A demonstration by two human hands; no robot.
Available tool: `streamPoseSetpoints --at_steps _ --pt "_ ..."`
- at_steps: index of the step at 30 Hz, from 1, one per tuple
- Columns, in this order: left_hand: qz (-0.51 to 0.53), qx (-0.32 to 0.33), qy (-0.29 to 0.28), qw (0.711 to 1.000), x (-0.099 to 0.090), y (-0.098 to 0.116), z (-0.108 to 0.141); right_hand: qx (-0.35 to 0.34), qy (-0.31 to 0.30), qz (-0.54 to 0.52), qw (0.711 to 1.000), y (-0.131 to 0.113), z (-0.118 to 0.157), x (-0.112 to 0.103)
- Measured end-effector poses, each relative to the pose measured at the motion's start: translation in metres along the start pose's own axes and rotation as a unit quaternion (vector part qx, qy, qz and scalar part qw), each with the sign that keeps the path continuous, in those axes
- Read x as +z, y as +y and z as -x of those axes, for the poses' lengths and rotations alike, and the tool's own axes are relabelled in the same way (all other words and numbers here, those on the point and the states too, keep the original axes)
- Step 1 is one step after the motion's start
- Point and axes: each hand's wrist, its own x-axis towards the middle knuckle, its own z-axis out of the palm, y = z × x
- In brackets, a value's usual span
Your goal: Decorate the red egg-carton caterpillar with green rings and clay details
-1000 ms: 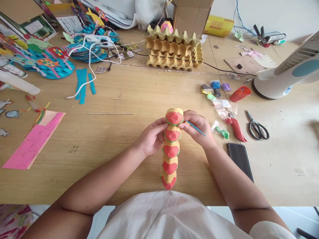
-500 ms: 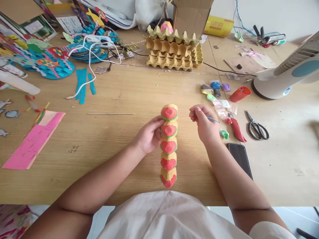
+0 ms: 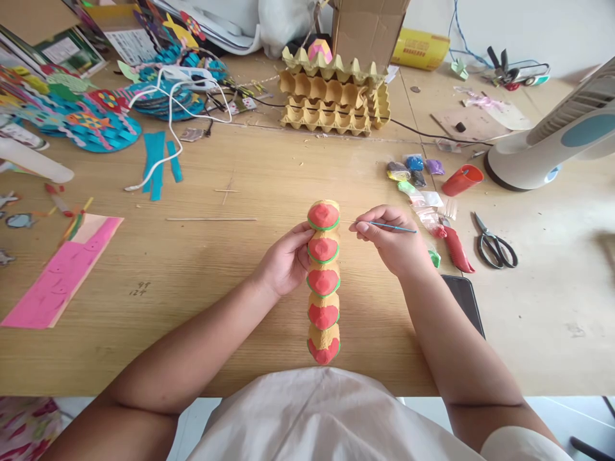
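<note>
My left hand (image 3: 287, 257) grips the left side of an egg-carton strip (image 3: 323, 282), thumb near its upper end. The strip points toward my body. Its row of bumps is covered with red clay-like caps edged in green, with bare tan cardboard between. To the right of the strip, my right hand (image 3: 391, 242) pinches a thin blue stick-like tool (image 3: 391, 226) between thumb and fingers. The tool lies nearly level, and a small gap separates that hand from the strip. What the tool's tip looks like is too small to tell.
Scissors (image 3: 496, 246), a red-handled knife (image 3: 457, 248), a phone (image 3: 464, 301), clay packets (image 3: 414, 165) and a red cup (image 3: 462, 180) lie right. Egg cartons (image 3: 331, 96) are stacked behind. A thin stick (image 3: 211, 219) and pink paper (image 3: 62, 275) lie left; a white fan-like appliance (image 3: 538, 153) stands far right.
My right hand has turned and shifted slightly left toward the strip; the blue tool now shows along more of its length. My left hand still holds the strip in nearly the same place.
</note>
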Motion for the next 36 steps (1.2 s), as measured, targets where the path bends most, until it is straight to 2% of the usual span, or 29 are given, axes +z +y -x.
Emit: streamPoseSetpoints --at_steps 3,6,9,14,20,36 --pt "-0.014 0.007 -0.014 1.000 0.000 -0.002 0.000 0.009 -0.037 0.002 0.999 -0.001 0.003 0.003" --pt "-0.020 0.010 -0.013 1.000 0.001 -0.003 0.000 0.000 -0.032 0.008 0.999 -0.004 0.007 0.007" --pt "-0.011 0.008 -0.008 1.000 0.002 -0.002 0.001 -0.037 -0.017 0.029 0.999 -0.007 0.008 0.009" --pt "-0.002 0.005 -0.002 1.000 0.001 -0.002 0.000 -0.099 -0.045 0.062 0.992 -0.004 0.007 0.011" --pt "-0.003 0.003 -0.001 1.000 0.002 -0.004 0.000 -0.121 -0.006 0.091 0.988 0.001 0.010 0.018" --pt "0.007 -0.002 -0.034 0.999 0.002 -0.005 0.001 -0.126 0.026 0.163 0.978 0.002 0.010 0.021"
